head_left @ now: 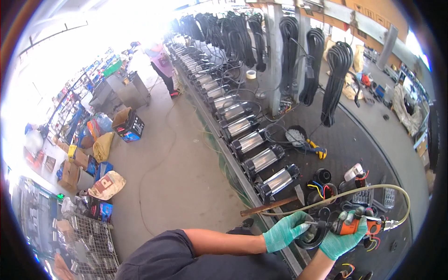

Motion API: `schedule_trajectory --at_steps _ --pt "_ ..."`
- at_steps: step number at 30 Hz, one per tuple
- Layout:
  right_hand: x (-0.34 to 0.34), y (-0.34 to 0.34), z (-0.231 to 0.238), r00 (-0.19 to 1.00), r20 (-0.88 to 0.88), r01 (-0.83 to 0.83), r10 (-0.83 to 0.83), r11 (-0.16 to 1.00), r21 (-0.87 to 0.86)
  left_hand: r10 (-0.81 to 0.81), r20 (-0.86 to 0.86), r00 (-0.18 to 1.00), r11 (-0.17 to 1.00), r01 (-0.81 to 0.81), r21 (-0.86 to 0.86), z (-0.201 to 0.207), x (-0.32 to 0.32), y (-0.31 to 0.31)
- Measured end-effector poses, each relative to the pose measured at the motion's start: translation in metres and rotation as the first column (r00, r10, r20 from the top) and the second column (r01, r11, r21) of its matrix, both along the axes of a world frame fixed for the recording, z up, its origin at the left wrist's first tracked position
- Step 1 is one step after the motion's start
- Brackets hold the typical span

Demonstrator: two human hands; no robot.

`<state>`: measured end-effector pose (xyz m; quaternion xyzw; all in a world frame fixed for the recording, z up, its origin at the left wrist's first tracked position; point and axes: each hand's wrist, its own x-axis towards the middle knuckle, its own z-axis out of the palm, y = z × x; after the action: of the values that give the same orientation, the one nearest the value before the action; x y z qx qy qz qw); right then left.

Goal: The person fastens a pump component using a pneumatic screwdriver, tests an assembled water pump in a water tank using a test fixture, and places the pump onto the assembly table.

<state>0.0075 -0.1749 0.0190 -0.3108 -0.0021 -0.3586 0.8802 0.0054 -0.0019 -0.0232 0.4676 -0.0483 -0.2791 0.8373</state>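
My right hand (343, 240), in a green glove with greyish fingertips, is wrapped round an orange air screwdriver (347, 228). A pale air hose (405, 198) runs from its rear fitting. The tool lies nearly level, its dark front end pointing left toward my other hand. My left hand (287, 230), also gloved in green, has its fingers closed in a pinch at the tool's tip, above a black round part (313, 240). Whatever small thing is between those fingertips is hidden. A hammer (275, 204) with a wooden handle lies just beyond my left hand.
Silver motor cylinders (277, 181) line the bench's left edge. Coiled black cables (337, 79) hang overhead. A bowl of small pale pieces (295, 136) and yellow-handled pliers (320, 152) lie farther up the dark bench (359, 144). Another person (161, 65) stands in the aisle. Boxes (128, 123) sit left.
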Motion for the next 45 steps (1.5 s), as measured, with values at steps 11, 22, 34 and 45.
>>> schedule_trajectory --at_steps 11,22,34,45 --pt "0.008 -0.003 -0.012 0.998 -0.061 0.028 -0.031 0.999 -0.039 -0.034 0.182 0.983 0.989 0.007 0.150 -0.016 0.009 0.023" --pt "0.000 0.006 -0.003 0.981 -0.122 0.143 -0.152 0.987 -0.074 -0.050 -0.179 0.983 0.994 0.031 -0.108 -0.030 0.013 0.012" --pt "-0.002 0.013 0.014 0.994 -0.095 0.055 -0.061 0.996 -0.063 -0.014 -0.030 0.999 0.993 0.017 0.120 -0.003 0.016 0.018" --pt "-0.006 0.009 0.013 0.998 0.030 0.065 -0.062 0.992 -0.110 -0.040 -0.267 0.963 0.996 0.018 -0.086 -0.002 0.017 0.014"
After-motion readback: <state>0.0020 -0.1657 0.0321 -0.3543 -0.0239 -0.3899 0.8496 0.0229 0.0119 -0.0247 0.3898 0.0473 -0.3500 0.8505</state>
